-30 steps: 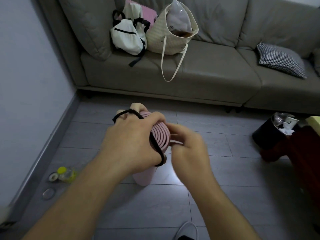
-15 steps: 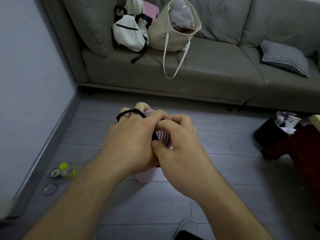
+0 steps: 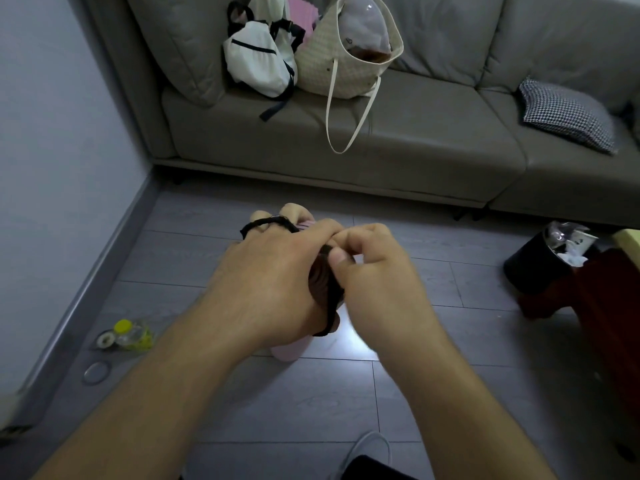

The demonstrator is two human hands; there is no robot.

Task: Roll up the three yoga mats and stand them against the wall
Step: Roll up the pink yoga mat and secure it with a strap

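Observation:
A rolled pink yoga mat (image 3: 287,351) stands upright on the grey floor, and both hands hide most of it. My left hand (image 3: 266,285) grips its top end, with a black elastic band (image 3: 268,223) stretched over the fingers and around the roll. My right hand (image 3: 374,275) pinches the band at the right side of the roll's top, thumb pressed against it. The other mats are out of view.
A grey sofa (image 3: 398,133) stands ahead with a white bag (image 3: 258,62), a woven tote (image 3: 341,60) and a checked cushion (image 3: 568,114). The wall (image 3: 52,150) runs along the left. A yellow-capped bottle (image 3: 130,336) lies by the skirting. A black bin (image 3: 540,265) and dark red furniture (image 3: 606,306) stand right.
My right hand has closed in on the top of the roll and now pinches the band. The view has dipped slightly, so the sofa sits higher.

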